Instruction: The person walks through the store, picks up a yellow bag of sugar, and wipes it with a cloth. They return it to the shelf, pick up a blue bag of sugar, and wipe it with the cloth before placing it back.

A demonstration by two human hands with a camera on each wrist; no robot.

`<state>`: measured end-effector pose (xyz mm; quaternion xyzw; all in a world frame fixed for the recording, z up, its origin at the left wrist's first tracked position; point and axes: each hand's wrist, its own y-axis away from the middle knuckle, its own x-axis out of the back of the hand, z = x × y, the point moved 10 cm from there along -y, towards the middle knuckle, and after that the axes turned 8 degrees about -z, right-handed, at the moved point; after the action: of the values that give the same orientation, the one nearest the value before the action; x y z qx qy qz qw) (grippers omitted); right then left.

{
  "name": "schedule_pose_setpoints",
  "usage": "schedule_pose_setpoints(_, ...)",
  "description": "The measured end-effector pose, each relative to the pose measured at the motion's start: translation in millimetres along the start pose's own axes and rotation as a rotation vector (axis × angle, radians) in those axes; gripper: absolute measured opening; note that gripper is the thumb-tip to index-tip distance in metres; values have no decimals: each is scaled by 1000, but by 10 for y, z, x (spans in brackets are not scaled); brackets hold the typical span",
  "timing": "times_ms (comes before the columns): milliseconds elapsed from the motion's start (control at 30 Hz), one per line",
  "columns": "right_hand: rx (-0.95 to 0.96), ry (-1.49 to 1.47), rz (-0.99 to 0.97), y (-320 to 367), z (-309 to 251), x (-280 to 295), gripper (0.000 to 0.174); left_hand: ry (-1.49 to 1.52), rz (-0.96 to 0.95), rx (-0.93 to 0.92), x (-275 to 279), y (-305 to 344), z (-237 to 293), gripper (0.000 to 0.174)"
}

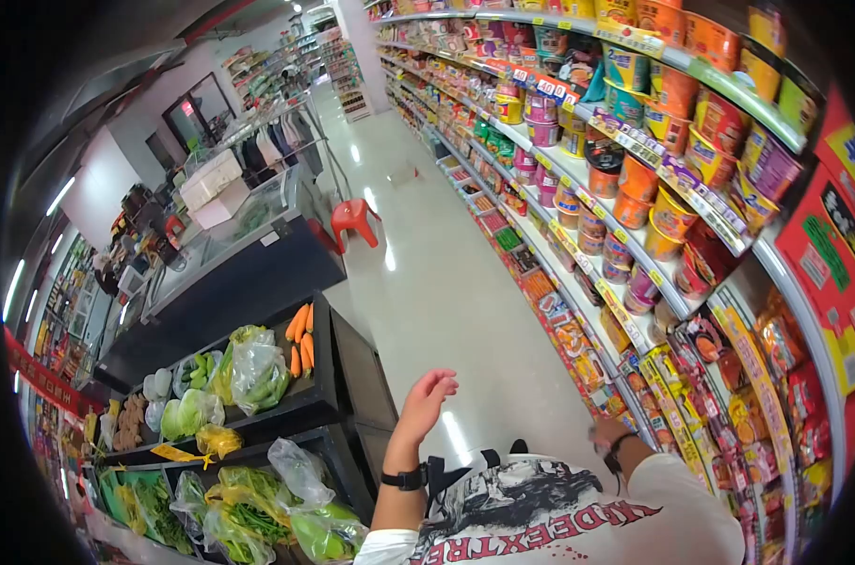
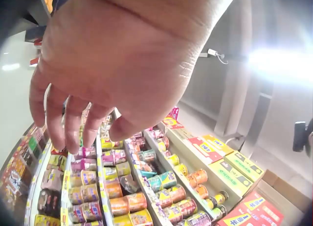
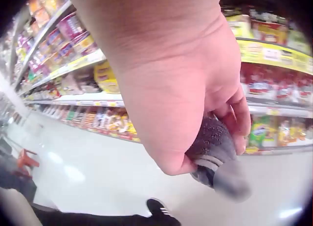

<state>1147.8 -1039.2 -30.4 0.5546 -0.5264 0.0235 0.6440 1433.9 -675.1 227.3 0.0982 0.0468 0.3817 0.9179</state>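
Note:
My left hand (image 1: pixel 426 407) is raised over the aisle with nothing in it; in the left wrist view the fingers of that hand (image 2: pixel 117 64) hang loosely extended, away from the shelves behind. Low on the right, beside the shirt, the head view shows my right hand (image 1: pixel 608 435), partly blurred. The right wrist view has this hand (image 3: pixel 181 94) curled round a dark grey, textured object (image 3: pixel 212 145) with a lighter band and a blurred rounded end. What the object is, I cannot tell.
Shelves of instant noodle cups (image 1: pixel 635 179) and packets line the right side. Bagged greens (image 1: pixel 249 499) and carrots (image 1: pixel 301 339) lie on a dark vegetable stand (image 1: pixel 352 377) at left. A red stool (image 1: pixel 355 222) stands farther up the aisle floor (image 1: pixel 446 282).

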Motion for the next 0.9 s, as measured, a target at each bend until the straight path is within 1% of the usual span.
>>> schedule_pose_setpoints(33, 222, 159, -60, -426, -374, 124, 49, -3, 3, -12, -46, -142, 48, 31)
schedule_pose_setpoints(67, 323, 217, 50, -686, -819, 438, 40, -33, -58, -3, -136, -284, 40, 31)
schedule_pose_setpoints(100, 465, 221, 214, -599, -1436, 952, 52, -64, -120, 2, -208, -456, 18, 31)
schedule_pose_setpoints(133, 594, 123, 225, -462, -1948, 1353, 65, -97, -183, 8, -270, -632, -22, 32)
schedule_pose_setpoints(200, 788, -175, 218, -117, -2785, 2014, 59, -183, -227, 19, -262, -991, -202, 35)
schedule_pose_setpoints(233, 858, -297, 158, -29, -3106, 2207, 58, -227, -254, 28, -240, -1140, -270, 36)
schedule_pose_setpoints(267, 923, -421, 99, 61, -3365, 2342, 57, -260, -243, -17, -174, -1288, -216, 38)
schedule_pose_setpoints(300, 936, -448, 126, 196, -3559, 2458, 57, -267, -141, -2, -32, -1422, -190, 39)
schedule_pose_setpoints(367, 955, -491, 202, 301, -3881, 2757, 57, -330, -52, 56, 211, -1611, 105, 40)
schedule_pose_setpoints(400, 1008, -520, 309, 329, -3997, 2926, 57, -342, -51, 4, 307, -1745, 274, 38)
schedule_pose_setpoints(467, 886, -555, 181, 69, -4143, 3086, 52, -353, -57, -93, 521, -2006, 474, 36)
schedule_pose_setpoints(500, 821, -575, 123, -47, -4226, 3160, 50, -341, -60, -101, 649, -2179, 480, 35)
schedule_pose_setpoints(533, 864, -579, 129, -223, -4321, 3225, 44, -332, -66, -111, 783, -2354, 503, 34)
schedule_pose_setpoints(567, 853, -576, 162, -321, -4427, 3363, 41, -325, -71, -126, 928, -2549, 562, 33)
schedule_pose_setpoints(633, 835, -560, 225, -380, -4670, 3742, 36, -223, -91, -199, 1134, -2841, 856, 33)
schedule_pose_setpoints(700, 803, -628, 278, -493, -4866, 4025, 32, -144, -102, -282, 1373, -3102, 1079, 35)
schedule_pose_setpoints(733, 792, -665, 295, -577, -4967, 4114, 30, -213, -134, -272, 1510, -3231, 1088, 30)
schedule_pose_setpoints(800, 812, -629, 420, -737, -5158, 4334, 28, -356, -193, -256, 1789, -3507, 1139, 22)
schedule_pose_setpoints(833, 824, -613, 477, -802, -5249, 4434, 26, -342, -192, -275, 1912, -3596, 1208, 24)
schedule_pose_setpoints(900, 764, -656, 511, -958, -5359, 4577, 25, -324, -193, -317, 2103, -3756, 1373, 29)
